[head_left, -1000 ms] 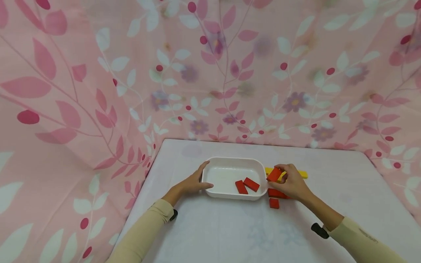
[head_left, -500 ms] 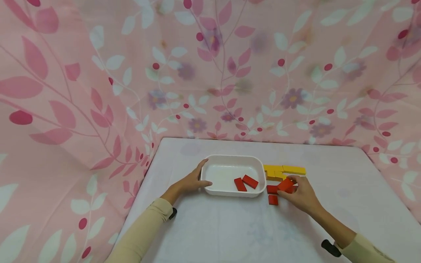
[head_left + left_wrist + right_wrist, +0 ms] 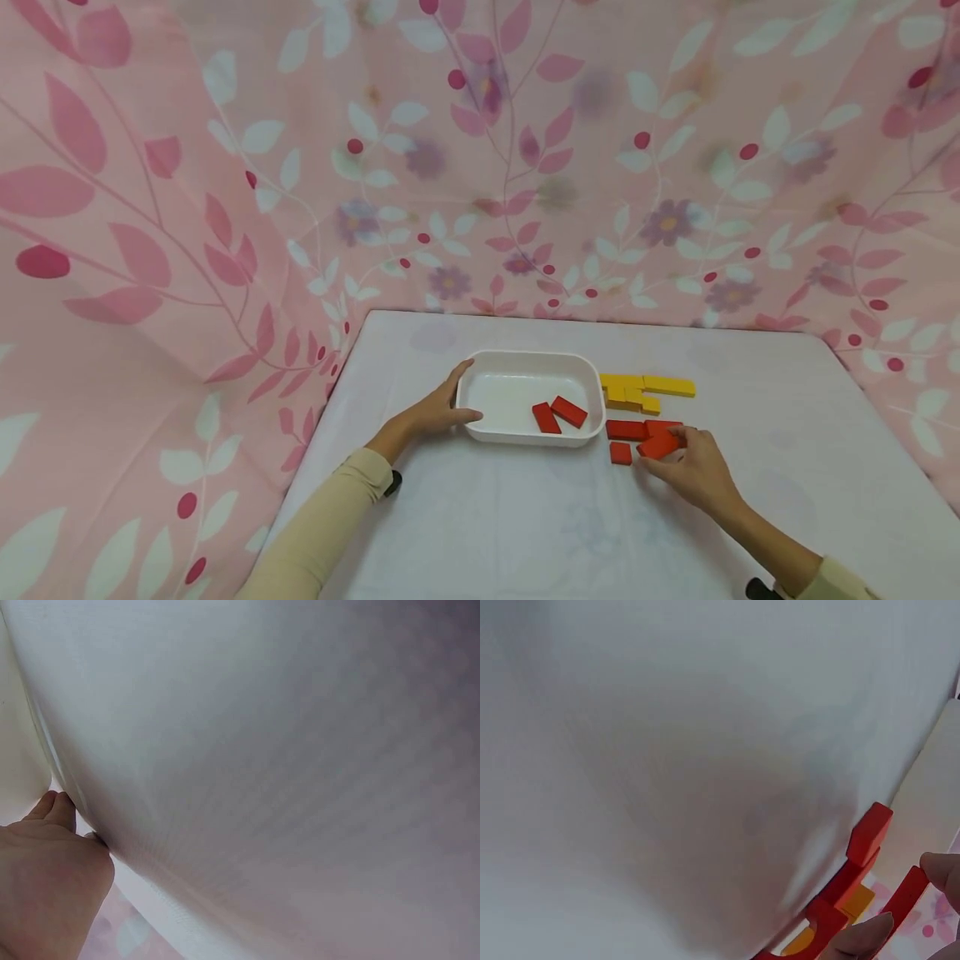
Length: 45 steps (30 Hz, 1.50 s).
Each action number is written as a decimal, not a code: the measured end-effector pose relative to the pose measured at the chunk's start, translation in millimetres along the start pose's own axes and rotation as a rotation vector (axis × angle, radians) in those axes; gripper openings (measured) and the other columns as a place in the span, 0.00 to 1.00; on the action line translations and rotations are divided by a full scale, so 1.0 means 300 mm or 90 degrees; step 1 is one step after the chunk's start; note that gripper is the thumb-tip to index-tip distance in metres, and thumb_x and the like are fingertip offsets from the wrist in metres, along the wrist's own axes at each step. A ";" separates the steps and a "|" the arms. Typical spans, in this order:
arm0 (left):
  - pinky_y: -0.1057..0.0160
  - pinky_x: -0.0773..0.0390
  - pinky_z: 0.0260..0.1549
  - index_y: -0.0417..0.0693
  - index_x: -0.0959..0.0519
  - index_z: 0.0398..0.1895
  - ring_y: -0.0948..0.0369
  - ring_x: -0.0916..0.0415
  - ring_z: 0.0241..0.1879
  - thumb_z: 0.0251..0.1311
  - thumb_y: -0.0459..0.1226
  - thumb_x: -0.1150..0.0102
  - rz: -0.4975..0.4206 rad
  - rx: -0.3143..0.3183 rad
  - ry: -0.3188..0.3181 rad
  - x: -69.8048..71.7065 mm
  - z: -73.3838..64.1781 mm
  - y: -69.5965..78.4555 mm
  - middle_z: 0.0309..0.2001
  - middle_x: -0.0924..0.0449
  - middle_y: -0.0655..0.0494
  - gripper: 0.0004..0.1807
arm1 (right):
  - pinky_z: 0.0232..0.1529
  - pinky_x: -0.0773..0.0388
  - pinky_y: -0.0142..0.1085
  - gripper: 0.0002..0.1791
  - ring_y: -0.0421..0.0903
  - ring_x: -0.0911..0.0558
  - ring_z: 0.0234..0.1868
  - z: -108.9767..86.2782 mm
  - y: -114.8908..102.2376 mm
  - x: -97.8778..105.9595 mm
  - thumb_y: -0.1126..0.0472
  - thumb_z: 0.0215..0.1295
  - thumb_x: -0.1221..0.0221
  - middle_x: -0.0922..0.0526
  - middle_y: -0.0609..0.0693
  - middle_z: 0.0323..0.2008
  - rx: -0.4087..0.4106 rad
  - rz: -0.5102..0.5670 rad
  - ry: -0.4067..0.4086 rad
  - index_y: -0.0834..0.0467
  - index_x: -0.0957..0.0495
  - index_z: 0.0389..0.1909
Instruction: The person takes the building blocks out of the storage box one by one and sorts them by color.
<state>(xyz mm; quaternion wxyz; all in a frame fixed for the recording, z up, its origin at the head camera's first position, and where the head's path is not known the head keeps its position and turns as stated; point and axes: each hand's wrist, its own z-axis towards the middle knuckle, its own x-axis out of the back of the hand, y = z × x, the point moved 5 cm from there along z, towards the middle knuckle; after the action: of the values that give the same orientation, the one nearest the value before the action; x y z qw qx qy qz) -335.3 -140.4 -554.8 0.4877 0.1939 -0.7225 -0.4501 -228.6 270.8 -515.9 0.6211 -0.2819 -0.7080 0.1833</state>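
Note:
My left hand (image 3: 435,408) holds the left end of a white rectangular tray (image 3: 480,434), thumb over the front rim and fingers at the far left corner. In the left wrist view its fingertips (image 3: 60,804) are against the tray's side. Two flat red blocks (image 3: 569,412) lie inside, toward the right. My right hand (image 3: 697,473) pinches a red block (image 3: 658,446) between thumb and fingers, close over the red blocks beside the tray. Those are a small red square block (image 3: 620,453) and a row of longer red blocks (image 3: 626,430). An arched red block (image 3: 826,930) shows in the right wrist view.
Several yellow blocks (image 3: 630,398) lie just right of the tray, behind the red ones. A white cloth covers the table (image 3: 510,517). Pink floral curtains (image 3: 480,208) stand along its back and left sides.
My right hand has moved right and toward me with the red block, from beside the tray rim over the yellow blocks to over the red ones. The left hand keeps its hold.

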 end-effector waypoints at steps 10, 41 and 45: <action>0.42 0.50 0.73 0.69 0.63 0.79 0.50 0.50 0.75 0.55 0.52 0.32 0.000 -0.004 -0.003 -0.002 0.003 -0.007 0.79 0.56 0.48 0.58 | 0.36 0.18 0.38 0.49 0.56 0.29 0.46 -0.011 0.026 -0.036 0.41 0.47 0.26 0.26 0.68 0.49 -0.028 -0.008 -0.016 0.74 0.32 0.59; 0.45 0.48 0.73 0.69 0.63 0.79 0.53 0.50 0.75 0.56 0.51 0.31 -0.021 0.001 -0.018 0.000 -0.007 0.016 0.79 0.55 0.50 0.58 | 0.34 0.23 0.37 0.45 0.54 0.27 0.40 0.014 0.061 -0.086 0.45 0.48 0.25 0.23 0.65 0.40 -0.044 -0.026 0.008 0.75 0.31 0.54; 0.44 0.48 0.73 0.68 0.63 0.79 0.52 0.50 0.75 0.56 0.51 0.32 -0.022 -0.004 -0.018 -0.001 -0.008 0.016 0.79 0.55 0.50 0.58 | 0.33 0.25 0.36 0.42 0.53 0.28 0.39 0.012 0.070 -0.085 0.48 0.51 0.26 0.24 0.62 0.37 -0.061 -0.014 0.004 0.75 0.32 0.54</action>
<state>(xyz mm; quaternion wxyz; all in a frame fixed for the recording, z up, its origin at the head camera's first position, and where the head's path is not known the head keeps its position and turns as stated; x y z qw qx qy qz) -332.4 -138.6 -550.6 0.4698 0.1987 -0.7246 -0.4634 -226.9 271.4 -549.0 0.6113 -0.3038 -0.7170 0.1414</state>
